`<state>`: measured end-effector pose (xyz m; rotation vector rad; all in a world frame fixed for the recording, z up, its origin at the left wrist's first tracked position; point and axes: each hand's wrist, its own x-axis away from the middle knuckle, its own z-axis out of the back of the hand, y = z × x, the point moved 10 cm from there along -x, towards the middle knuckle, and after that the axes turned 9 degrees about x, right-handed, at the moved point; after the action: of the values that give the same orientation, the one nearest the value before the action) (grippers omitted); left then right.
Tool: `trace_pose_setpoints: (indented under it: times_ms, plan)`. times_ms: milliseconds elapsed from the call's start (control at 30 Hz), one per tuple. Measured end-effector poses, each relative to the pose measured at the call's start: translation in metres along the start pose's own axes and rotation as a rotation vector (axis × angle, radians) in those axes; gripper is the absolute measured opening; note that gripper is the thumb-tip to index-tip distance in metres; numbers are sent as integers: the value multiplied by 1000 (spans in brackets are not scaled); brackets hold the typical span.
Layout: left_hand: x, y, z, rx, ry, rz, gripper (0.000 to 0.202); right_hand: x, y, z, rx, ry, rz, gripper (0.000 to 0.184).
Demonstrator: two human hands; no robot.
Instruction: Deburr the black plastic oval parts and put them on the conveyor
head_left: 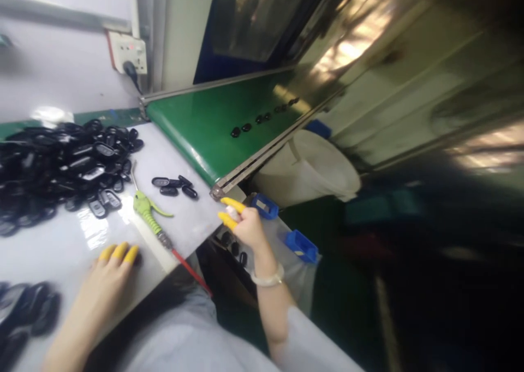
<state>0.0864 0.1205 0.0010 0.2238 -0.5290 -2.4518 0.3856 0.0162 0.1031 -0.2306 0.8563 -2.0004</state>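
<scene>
My left hand (108, 279) lies on the white tabletop, fingers stretched forward, with yellow covers on three fingertips. A dark patch beside these fingertips is too blurred to make out. My right hand (249, 229) is past the table's edge near the conveyor corner, its fingers apart. It wears yellow fingertip covers, and a small white patch between them may be another cover. Between the hands lies a green air blow gun (146, 213) with a red hose. Beyond it sit several black key fobs (168, 183). A big heap of black key fobs (77, 162) fills the left side.
A green conveyor belt (196, 126) carries a row of small black pieces (246, 127). Below it stand a large white bin (327, 167) and blue trays (302, 245). More blurred fobs (30, 306) lie at the near left. A power socket (129, 53) is on the wall.
</scene>
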Motion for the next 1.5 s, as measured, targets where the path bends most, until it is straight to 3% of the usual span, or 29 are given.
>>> trace_pose_setpoints:
  times_ms: [67,133,167,233,333,400,500,633,967,1100,1367,1500]
  plan:
    - [3,-3,12,111,91,38,32,9,-24,-26,-20,-177,83,40]
    - [10,-6,23,355,175,138,24,23,-47,-49,-9,-353,177,45]
    - [15,-9,26,513,223,228,24,32,-58,-60,13,-430,232,44]
    - [25,-8,16,887,213,439,33,51,-79,-79,81,-542,368,38]
    - [32,7,-2,1474,269,593,54,76,-107,-102,184,-575,603,31]
    - [33,12,-11,1583,264,631,63,90,-123,-113,260,-540,745,30]
    - [40,7,-19,1505,259,674,61,102,-141,-121,344,-447,876,29]
    - [45,0,-25,1382,230,694,47,106,-153,-125,450,-377,932,27]
    - [43,-5,-23,1174,268,634,37,106,-163,-130,543,-437,931,22]
    - [44,-6,-22,1092,268,634,34,106,-163,-136,567,-530,879,18]
    - [43,-12,-13,931,305,649,33,104,-145,-164,612,-891,671,22]
    - [41,-13,-8,904,346,623,32,107,-144,-170,651,-959,721,23]
